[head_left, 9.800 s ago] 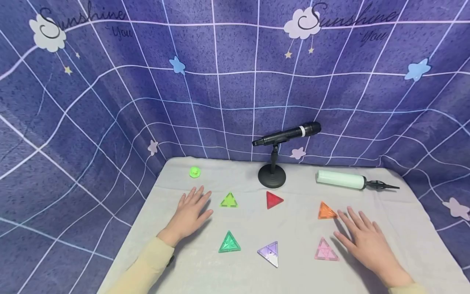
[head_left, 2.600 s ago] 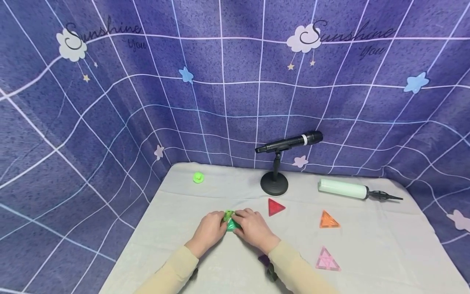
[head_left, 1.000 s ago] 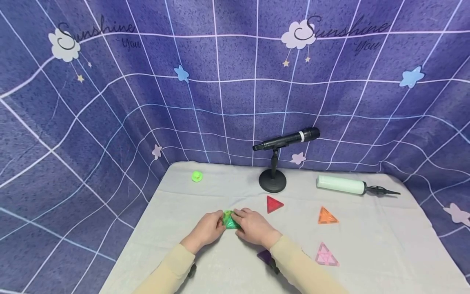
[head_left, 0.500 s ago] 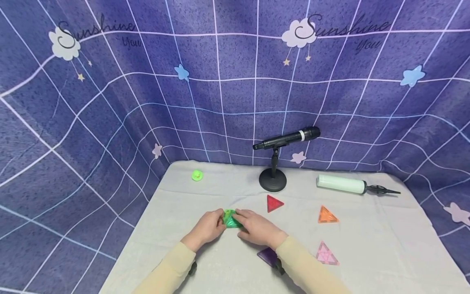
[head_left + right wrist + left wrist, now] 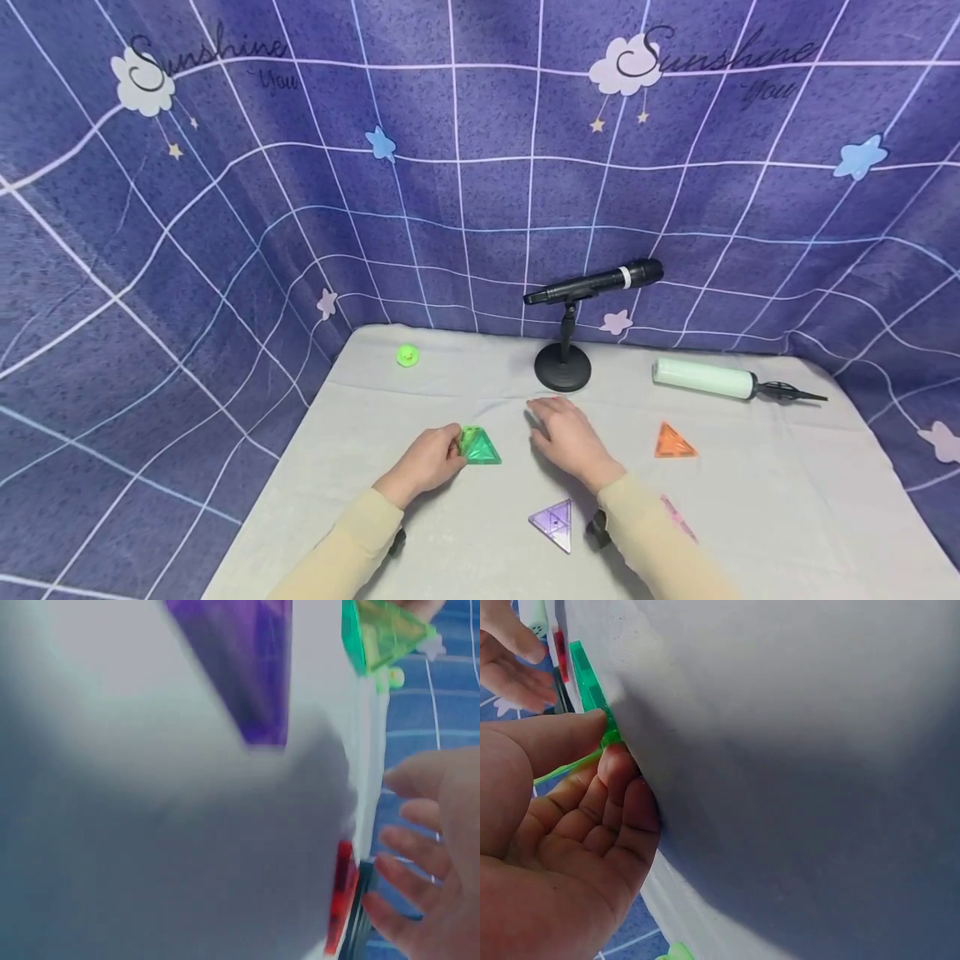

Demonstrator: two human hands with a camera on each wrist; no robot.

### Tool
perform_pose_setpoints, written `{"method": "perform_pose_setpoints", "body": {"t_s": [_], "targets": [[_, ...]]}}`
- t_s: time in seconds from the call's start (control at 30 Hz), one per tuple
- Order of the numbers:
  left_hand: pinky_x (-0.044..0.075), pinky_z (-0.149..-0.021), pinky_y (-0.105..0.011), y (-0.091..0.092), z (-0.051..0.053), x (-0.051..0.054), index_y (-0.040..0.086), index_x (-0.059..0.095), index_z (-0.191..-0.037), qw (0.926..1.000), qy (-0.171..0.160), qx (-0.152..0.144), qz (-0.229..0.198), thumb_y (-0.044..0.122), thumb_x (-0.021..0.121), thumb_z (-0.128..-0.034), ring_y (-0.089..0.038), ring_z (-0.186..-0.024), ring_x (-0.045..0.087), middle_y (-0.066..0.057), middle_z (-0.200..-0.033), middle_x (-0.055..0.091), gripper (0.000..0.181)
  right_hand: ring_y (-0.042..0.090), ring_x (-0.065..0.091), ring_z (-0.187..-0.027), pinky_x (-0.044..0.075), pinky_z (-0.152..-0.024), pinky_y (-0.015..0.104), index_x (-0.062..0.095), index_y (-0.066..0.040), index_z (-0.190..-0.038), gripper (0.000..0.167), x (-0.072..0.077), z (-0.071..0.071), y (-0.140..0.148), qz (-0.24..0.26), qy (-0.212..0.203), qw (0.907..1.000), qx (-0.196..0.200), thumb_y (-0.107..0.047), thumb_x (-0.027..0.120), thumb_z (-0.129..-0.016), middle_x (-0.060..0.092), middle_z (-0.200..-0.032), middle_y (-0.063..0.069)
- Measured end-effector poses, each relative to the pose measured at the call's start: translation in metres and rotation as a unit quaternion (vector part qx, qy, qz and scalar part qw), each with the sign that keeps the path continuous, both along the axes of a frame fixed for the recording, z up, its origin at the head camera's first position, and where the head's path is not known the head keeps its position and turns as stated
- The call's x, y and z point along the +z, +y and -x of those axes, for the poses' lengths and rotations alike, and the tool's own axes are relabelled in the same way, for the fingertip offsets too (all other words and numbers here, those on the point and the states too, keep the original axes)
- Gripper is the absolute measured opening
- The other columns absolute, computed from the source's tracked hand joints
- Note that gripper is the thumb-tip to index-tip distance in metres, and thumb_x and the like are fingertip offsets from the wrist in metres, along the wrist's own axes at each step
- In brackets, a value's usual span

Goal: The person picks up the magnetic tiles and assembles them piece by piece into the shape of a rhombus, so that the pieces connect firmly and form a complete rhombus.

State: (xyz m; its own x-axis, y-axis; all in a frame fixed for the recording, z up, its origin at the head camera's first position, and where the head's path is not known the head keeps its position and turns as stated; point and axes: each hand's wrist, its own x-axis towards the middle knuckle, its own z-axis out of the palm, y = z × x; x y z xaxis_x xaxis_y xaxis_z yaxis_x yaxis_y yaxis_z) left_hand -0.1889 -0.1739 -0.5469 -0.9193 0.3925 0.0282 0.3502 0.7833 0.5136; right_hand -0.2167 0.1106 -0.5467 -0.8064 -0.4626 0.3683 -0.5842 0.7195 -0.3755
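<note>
Nearest the person: two cream sleeves point(image 5: 660, 546) run in over the tabletop point(image 5: 461, 550), which is covered in white cloth. Purple translucent plastic triangular tile point(image 5: 553, 523) lies flat, nearer the person than the right hand's fingers. Pink translucent plastic triangular tile point(image 5: 678, 518), partly hidden by the right sleeve, lies nearer the person and to the right of those fingers.

Left hand point(image 5: 426, 461): thumb and fingers clamped on the left corner of a joined pair, an emerald-green translucent plastic triangular tile point(image 5: 482, 452) and a lime translucent plastic triangular tile point(image 5: 468, 435). The two meet at an angle, the lime one on the far side; both extend to the right from the fingertips.

Right hand point(image 5: 572, 442): fingers apart, lightly bent, holding nothing. Red translucent plastic triangular tile point(image 5: 341, 900) is close by the fingertips, almost wholly covered by the hand in the head view; cannot tell whether they touch. Orange translucent plastic triangular tile point(image 5: 674, 443) lies flat, well to the right of these fingers.

Farther out: black microphone with a white band point(image 5: 596, 285) on a black round-based stand point(image 5: 562, 368), beyond the right fingers. Pale-green cylindrical pump with black nozzle point(image 5: 703, 377), beyond them and to the right. Small bright-green round toy point(image 5: 407, 356), beyond the left fingers. Farthest: violet-blue cloth backdrop point(image 5: 480, 196), pale grid, clouds, stars.
</note>
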Motion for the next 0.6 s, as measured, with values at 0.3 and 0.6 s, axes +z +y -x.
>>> {"method": "perform_pose_setpoints", "body": {"t_s": [0.3,0.6], "targets": [[0.038,-0.054,-0.024,0.001,0.002,0.001,0.011,0.056,-0.087,1.0,0.0,-0.002,0.0,0.005,0.075,-0.0907,-0.004,-0.057,0.042,0.01,-0.065,0.046,0.02,0.043,0.061,-0.112,0.052,-0.087,0.061,0.071,0.005,-0.12,0.04,-0.012,0.008,0.029,0.005,0.01,0.9926,-0.121,-0.012,0.081,-0.086,0.066,-0.121,0.022],[0.039,-0.055,-0.025,0.001,0.001,0.0,0.011,0.057,-0.089,0.9999,-0.013,0.003,-0.003,0.006,0.074,-0.091,-0.006,-0.058,0.043,0.009,-0.066,0.049,0.018,0.041,0.065,-0.102,0.052,-0.093,0.053,0.071,0.009,-0.117,0.036,-0.015,0.009,0.039,0.023,-0.007,0.9955,-0.092,-0.006,0.08,-0.085,0.067,-0.114,0.022]]}}
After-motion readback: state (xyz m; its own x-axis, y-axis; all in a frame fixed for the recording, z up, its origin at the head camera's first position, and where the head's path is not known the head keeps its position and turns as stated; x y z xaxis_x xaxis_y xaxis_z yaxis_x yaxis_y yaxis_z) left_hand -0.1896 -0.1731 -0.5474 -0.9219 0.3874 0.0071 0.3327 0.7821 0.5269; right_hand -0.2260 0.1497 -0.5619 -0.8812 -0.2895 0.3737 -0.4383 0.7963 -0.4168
